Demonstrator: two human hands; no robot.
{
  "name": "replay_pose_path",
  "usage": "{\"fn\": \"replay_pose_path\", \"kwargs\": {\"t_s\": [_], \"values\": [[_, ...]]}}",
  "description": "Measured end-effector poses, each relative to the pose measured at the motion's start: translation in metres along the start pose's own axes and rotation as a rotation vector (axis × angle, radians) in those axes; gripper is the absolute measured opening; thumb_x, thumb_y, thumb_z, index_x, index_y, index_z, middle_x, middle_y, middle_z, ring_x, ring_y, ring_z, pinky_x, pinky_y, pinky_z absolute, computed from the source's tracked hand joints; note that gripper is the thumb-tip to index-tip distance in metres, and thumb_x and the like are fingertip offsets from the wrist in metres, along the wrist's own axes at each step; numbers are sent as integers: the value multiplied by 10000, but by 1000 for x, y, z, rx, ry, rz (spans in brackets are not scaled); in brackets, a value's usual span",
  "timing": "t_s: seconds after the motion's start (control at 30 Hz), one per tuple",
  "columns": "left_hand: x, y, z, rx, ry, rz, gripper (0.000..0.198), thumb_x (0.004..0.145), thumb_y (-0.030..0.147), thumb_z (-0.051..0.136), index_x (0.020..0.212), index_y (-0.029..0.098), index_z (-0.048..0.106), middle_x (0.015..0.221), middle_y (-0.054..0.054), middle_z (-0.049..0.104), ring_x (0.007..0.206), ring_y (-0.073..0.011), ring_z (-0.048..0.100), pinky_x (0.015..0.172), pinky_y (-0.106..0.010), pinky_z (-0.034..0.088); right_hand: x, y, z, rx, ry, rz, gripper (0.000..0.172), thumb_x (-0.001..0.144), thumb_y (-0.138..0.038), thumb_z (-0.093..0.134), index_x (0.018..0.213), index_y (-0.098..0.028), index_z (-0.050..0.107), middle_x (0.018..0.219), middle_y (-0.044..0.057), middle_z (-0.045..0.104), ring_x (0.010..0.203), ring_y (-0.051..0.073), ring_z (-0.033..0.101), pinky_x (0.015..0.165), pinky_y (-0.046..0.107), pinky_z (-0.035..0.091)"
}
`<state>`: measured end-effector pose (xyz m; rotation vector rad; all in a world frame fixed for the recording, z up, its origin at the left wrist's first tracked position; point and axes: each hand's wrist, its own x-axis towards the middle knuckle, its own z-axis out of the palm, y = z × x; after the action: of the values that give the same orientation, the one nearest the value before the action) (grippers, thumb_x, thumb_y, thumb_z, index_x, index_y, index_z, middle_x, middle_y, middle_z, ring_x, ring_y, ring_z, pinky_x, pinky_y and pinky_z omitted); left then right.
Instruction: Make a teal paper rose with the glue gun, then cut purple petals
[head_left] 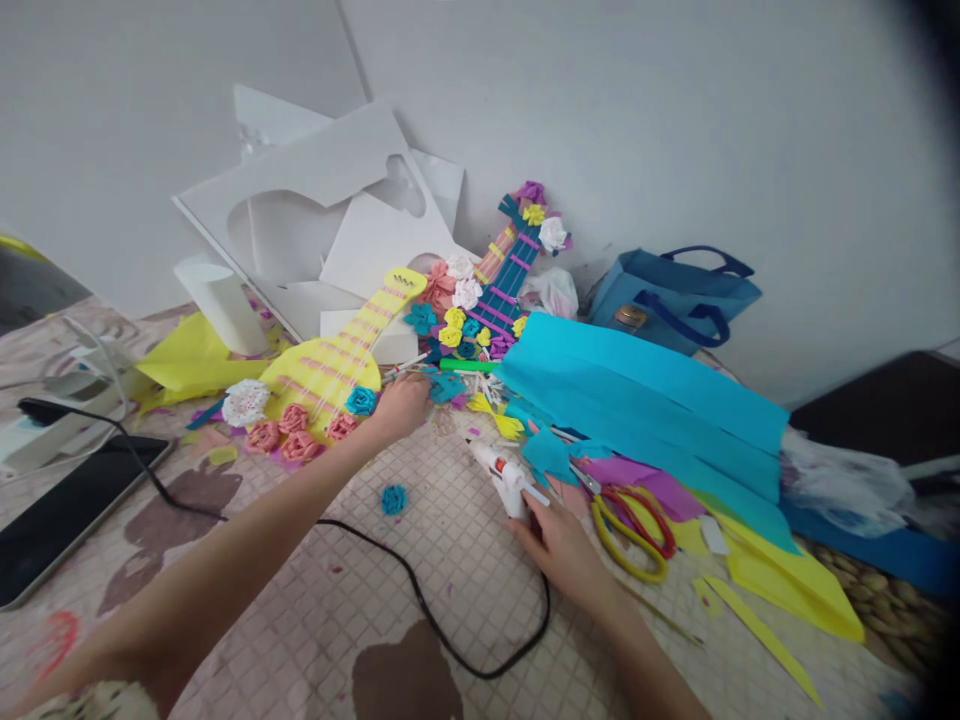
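Observation:
My right hand [564, 548] is closed around the handle of a white hot glue gun [508, 480], its nozzle pointing up and left over the table. A glue stick juts from its back. My left hand [405, 402] reaches into a pile of paper scraps and white sticks [407, 366]; its fingers look pinched together, but what they hold is hidden. Left of it lies a yellow paper guitar [319, 375] decorated with pink, white and blue paper flowers. A single blue paper flower [393, 499] rests on the tabletop between my arms.
The gun's black cord [420, 590] loops across the table. Scissors [634, 535] lie right of my right hand, beside blue crepe paper [645, 400]. A dark blue paper guitar [511, 278] leans at the back. A phone [75, 510] and power strip [56, 425] are at left.

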<state>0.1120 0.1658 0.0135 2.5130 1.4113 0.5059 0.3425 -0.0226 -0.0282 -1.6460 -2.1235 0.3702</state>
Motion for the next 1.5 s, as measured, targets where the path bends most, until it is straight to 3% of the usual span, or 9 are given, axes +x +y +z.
{"fn": "replay_pose_path", "kwargs": {"t_s": [0.13,0.3,0.43,0.67,0.83,0.97,1.13,1.3,1.5], "values": [[-7,3,-13,33,-12,-44,168,809,169,507,898,160,649,974,-104,661,1008,-247,599,898,-336,456,0,0,0,6,5,-2,327,879,-284,478,1184,-187,543,1095,120,638,969,246,618,801,378,516],[-36,12,-21,62,-120,-70,173,811,112,480,725,158,624,776,-80,661,812,-221,642,751,-306,482,0,-2,-1,14,-6,7,323,884,-288,472,1175,-165,539,1125,140,624,953,245,614,803,383,508],[-62,15,-27,53,-201,-60,138,774,96,521,686,154,609,763,-71,664,734,-203,639,670,-281,463,2,-3,0,42,30,23,270,872,-282,472,1097,-174,574,1004,106,653,842,216,621,737,349,509],[-86,8,-38,55,-180,-99,191,805,187,529,623,165,582,654,-36,619,631,-180,595,581,-259,416,4,-7,-1,63,28,79,213,853,-284,473,977,-161,594,807,70,647,684,194,590,608,302,486],[-82,10,-21,7,-136,-44,90,812,178,569,795,163,656,935,-87,659,862,-226,628,779,-334,484,5,-9,-6,28,-3,61,240,869,-287,467,1031,-154,585,843,84,644,785,223,613,696,337,501],[-70,11,-5,-75,-72,-1,130,753,107,619,866,150,667,1271,-130,556,1180,-309,494,1007,-455,390,4,-9,-6,44,-13,51,243,879,-298,469,1041,-157,581,903,93,652,818,224,619,727,346,504],[-66,5,-1,-266,26,-33,272,756,89,577,1010,164,640,1199,-105,618,1168,-270,522,1037,-444,389,4,-9,-6,40,1,40,250,887,-310,468,1046,-156,583,924,95,652,833,223,619,741,341,502],[-80,-3,-12,-546,102,-148,208,839,279,515,961,152,624,962,-81,692,872,-206,653,778,-346,540,2,-6,-3,35,0,71,286,881,-321,470,1073,-145,589,849,91,659,785,227,615,683,333,498],[-92,2,-24,-821,101,-226,236,766,365,599,856,147,588,786,-45,676,698,-155,644,603,-251,514,2,0,-2,111,100,62,358,896,-353,438,1164,-151,560,1021,123,658,860,232,612,730,346,490]]}}
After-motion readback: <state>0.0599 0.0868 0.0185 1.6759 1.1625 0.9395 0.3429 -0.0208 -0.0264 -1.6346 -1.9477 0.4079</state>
